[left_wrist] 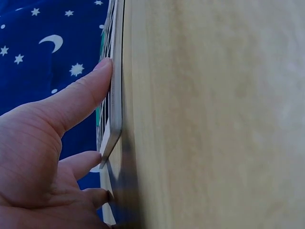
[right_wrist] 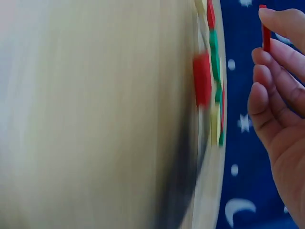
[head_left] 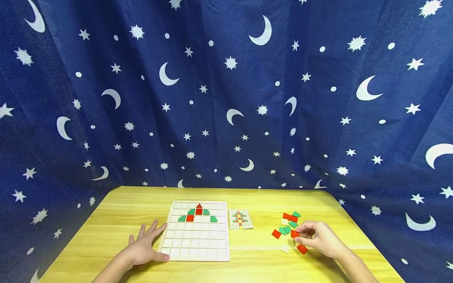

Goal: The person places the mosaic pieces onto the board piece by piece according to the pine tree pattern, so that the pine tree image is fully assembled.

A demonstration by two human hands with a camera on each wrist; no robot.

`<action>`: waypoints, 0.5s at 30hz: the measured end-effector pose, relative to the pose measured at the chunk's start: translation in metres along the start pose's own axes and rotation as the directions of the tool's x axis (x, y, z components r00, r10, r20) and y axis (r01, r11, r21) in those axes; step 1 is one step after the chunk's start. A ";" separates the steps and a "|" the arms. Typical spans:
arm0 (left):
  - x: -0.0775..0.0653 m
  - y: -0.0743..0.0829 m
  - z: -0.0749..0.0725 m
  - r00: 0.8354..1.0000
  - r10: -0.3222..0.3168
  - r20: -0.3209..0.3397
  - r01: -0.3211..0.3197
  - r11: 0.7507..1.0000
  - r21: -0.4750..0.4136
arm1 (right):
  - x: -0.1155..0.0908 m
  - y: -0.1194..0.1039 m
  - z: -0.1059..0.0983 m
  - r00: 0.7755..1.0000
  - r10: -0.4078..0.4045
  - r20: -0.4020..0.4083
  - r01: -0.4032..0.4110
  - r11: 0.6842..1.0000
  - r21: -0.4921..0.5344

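My left hand (head_left: pixel 141 248) lies spread at the left side of a white grid board (head_left: pixel 199 244), its thumb on the near left corner and its fingers along the edge. On the board's upper rows sit a red triangle (head_left: pixel 199 206), two red squares and several green rounded pieces. Over the loose pieces at the right, my right hand (head_left: pixel 323 237) pinches a red tile (right_wrist: pixel 266 36) between thumb and fingertips. The right wrist view shows this tile edge-on, above the table. Closest around that hand are a red piece (head_left: pixel 302 249) and green pieces (head_left: pixel 284 230).
A small pattern card (head_left: pixel 246 226) printed with a coloured figure lies right of the board. More red, green and cream pieces are scattered near the right hand, including a cream piece (head_left: pixel 284 248). A blue curtain (head_left: pixel 226 118) with moons and stars hangs behind the wooden table (head_left: pixel 141 198).
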State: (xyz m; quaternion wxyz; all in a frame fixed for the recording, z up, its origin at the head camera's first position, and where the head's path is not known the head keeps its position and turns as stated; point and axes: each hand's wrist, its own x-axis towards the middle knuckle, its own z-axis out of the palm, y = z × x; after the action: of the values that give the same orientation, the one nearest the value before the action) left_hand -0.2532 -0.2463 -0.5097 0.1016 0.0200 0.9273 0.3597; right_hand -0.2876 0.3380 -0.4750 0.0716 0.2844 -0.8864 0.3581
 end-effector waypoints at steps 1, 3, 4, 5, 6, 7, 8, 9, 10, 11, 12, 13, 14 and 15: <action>0.001 -0.002 0.001 1.000 -0.002 -0.002 0.002 1.000 -0.001 | 0.003 -0.004 0.003 1.000 -0.017 -0.008 0.017 1.000 0.006; 0.003 -0.005 0.001 1.000 0.002 -0.005 -0.002 1.000 -0.002 | 0.010 -0.012 0.012 0.998 -0.052 -0.018 0.052 0.998 0.024; 0.004 -0.006 0.002 1.000 0.001 -0.007 -0.001 1.000 -0.001 | 0.014 -0.017 0.017 0.998 -0.061 -0.019 0.062 0.997 0.037; 0.004 -0.007 0.002 1.000 0.003 -0.011 -0.003 1.000 0.000 | 0.018 -0.021 0.022 0.997 -0.071 -0.017 0.072 0.996 0.057; 0.005 -0.008 0.003 1.000 0.007 -0.012 -0.007 1.000 -0.002 | 0.023 -0.026 0.028 0.997 -0.077 -0.015 0.078 0.994 0.075; 0.005 -0.008 0.003 1.000 0.009 -0.013 -0.009 1.000 -0.002 | 0.027 -0.030 0.034 0.996 -0.085 -0.011 0.086 0.992 0.093; 0.005 -0.008 0.003 1.000 0.009 -0.014 -0.009 1.000 -0.005 | 0.031 -0.035 0.040 0.997 -0.083 -0.005 0.083 0.990 0.114; 0.005 -0.008 0.003 1.000 0.008 -0.014 -0.008 1.000 -0.007 | 0.035 -0.039 0.047 0.997 -0.080 0.002 0.079 0.988 0.130; 0.004 -0.008 0.003 1.000 0.006 -0.013 -0.006 1.000 -0.007 | 0.039 -0.043 0.052 0.997 -0.072 0.004 0.071 0.987 0.146; 0.004 -0.007 0.003 1.000 0.002 -0.012 -0.002 1.000 -0.007 | 0.043 -0.047 0.058 0.998 -0.067 0.006 0.066 0.985 0.158; 0.003 -0.006 0.003 1.000 -0.002 -0.010 0.002 1.000 -0.007 | 0.047 -0.051 0.064 0.998 -0.063 0.006 0.061 0.985 0.160; 0.002 -0.005 0.003 1.000 0.002 -0.009 -0.002 1.000 -0.008 | 0.051 -0.055 0.070 0.998 -0.059 0.005 0.057 0.985 0.162; 0.001 -0.004 0.002 1.000 0.008 -0.009 -0.008 1.000 -0.006 | 0.055 -0.059 0.076 0.998 -0.056 0.003 0.055 0.985 0.162; 0.001 -0.004 0.002 1.000 0.005 -0.007 -0.005 1.000 -0.002 | 0.059 -0.063 0.081 0.999 -0.052 0.001 0.051 0.985 0.162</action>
State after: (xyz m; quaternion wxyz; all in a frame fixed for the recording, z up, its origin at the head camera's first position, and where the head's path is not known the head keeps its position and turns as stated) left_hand -0.2535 -0.2474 -0.5139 0.0975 0.0207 0.9272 0.3611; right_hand -0.2948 0.2199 -0.4778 0.0554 0.3132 -0.8468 0.4264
